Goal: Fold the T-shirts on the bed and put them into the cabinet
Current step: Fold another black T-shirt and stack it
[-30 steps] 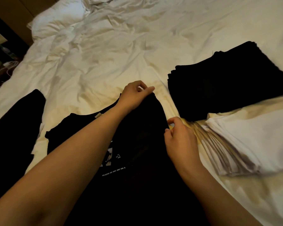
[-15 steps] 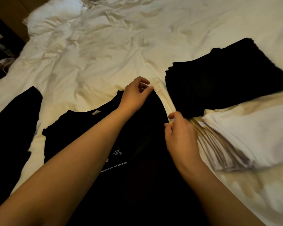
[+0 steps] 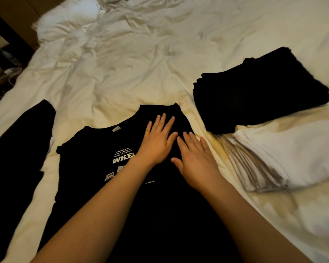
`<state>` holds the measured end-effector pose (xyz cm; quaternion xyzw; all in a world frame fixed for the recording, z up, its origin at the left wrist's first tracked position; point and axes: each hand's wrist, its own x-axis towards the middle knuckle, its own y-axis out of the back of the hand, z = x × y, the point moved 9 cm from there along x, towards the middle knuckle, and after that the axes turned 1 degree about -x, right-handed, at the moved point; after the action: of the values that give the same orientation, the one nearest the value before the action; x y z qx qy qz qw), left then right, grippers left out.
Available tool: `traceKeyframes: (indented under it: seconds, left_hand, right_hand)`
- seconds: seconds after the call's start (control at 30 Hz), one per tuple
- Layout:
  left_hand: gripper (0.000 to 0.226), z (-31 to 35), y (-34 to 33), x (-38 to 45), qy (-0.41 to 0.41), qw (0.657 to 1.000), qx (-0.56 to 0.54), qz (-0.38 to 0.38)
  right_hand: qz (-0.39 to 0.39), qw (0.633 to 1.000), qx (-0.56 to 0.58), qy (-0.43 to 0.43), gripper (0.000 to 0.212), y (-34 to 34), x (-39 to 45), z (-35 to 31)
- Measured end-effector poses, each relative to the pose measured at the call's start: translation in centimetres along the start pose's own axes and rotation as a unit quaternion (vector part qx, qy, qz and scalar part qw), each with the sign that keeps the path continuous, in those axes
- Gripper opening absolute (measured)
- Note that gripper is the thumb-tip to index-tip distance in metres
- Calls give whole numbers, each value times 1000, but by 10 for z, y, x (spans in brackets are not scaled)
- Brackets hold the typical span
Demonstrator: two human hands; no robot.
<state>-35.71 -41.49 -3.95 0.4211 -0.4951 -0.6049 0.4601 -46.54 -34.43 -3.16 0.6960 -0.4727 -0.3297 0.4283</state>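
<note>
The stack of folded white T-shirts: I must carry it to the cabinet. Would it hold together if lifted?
The stack of folded white T-shirts would probably sag, being soft cloth. Its edges already fan out sideways, so layers may slide apart. Support from beneath seems wise.

Bed [image 3: 141, 59] covered by a rumpled cream-white sheet, with a white pillow [image 3: 68, 21] at the upper left. Brown wooden panel [image 3: 19, 16] beyond the pillow; dark, cluttered area with pale cords [image 3: 6, 80] at the far left edge. Warm, dim lighting throughout.
</note>
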Motion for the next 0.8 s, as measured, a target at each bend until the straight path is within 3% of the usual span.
traceKeyframes:
  seconds: [0.17,0.43,0.8]
  left_hand:
    - [58,-3,8,-20,49,998,50,7]
    - [54,-15,10,-133,88,989,-120,-8]
    - [56,-12,-4,-300,132,977,-144,-87]
  right_hand:
    - [-4,1000,16,0,66,4,-2,1]
    - [19,998,54,5,58,17,-39,-16]
    - [-29,994,63,79,48,-8,-146,-65]
